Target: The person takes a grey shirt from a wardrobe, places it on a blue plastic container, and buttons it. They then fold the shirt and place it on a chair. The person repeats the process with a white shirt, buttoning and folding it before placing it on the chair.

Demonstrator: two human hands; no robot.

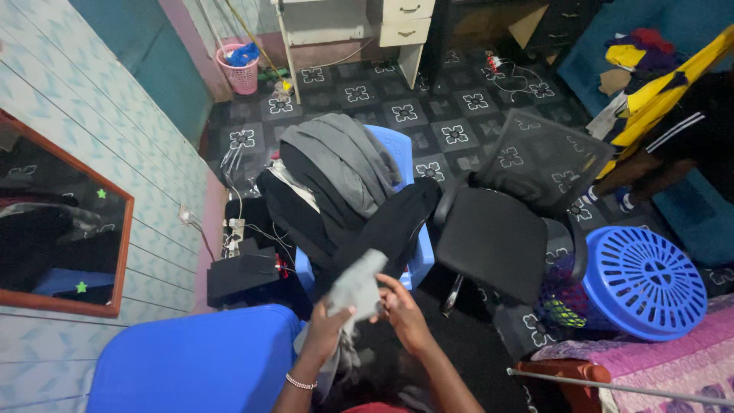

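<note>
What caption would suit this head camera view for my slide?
Both hands, left hand and right hand, hold a grey garment above a clothes-piled blue chair.

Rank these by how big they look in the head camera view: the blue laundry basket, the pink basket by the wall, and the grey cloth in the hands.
1. Blue laundry basket, though nearness to the camera flatters it.
2. Grey cloth, held in both hands.
3. Pink basket, far off, so its real size is unsure.

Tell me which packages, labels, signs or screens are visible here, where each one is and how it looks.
No clear package, label, sign or screen shows.
Nearest things: a brown cardboard piece at the top, leaning by dark furniture.
A wood-framed mirror on the left wall, dark, with green star stickers.
</note>
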